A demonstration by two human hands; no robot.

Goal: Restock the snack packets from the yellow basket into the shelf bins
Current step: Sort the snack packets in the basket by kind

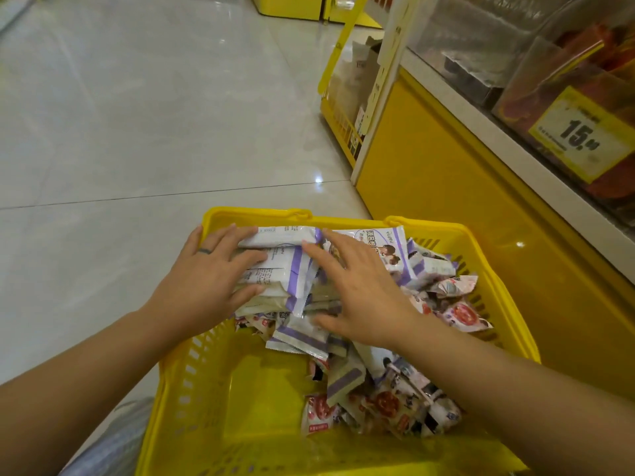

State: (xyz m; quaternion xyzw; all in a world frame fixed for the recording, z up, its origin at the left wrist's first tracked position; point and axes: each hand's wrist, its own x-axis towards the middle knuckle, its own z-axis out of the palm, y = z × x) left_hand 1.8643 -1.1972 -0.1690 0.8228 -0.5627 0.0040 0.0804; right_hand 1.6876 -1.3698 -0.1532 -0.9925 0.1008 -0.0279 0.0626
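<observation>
A yellow basket [220, 389] stands on the floor in front of me, with its near left part bare. Inside, a stack of white-and-purple snack packets [285, 269] leans at the far left, and several pink-and-white packets [388, 407] lie loose on the right. My left hand [206, 280], with a ring on one finger, rests on the left side of the stack with its fingers spread over the packet edges. My right hand [360, 290] lies flat on the stack's right side. Both hands press the stack from either side.
A yellow shelf base [446, 201] with a white ledge runs along the right. Clear shelf bins [508, 53] sit above it, one with a yellow price tag [580, 135]. A second yellow basket [340, 111] stands further back. Glossy tiled floor [137, 115] stretches to the left.
</observation>
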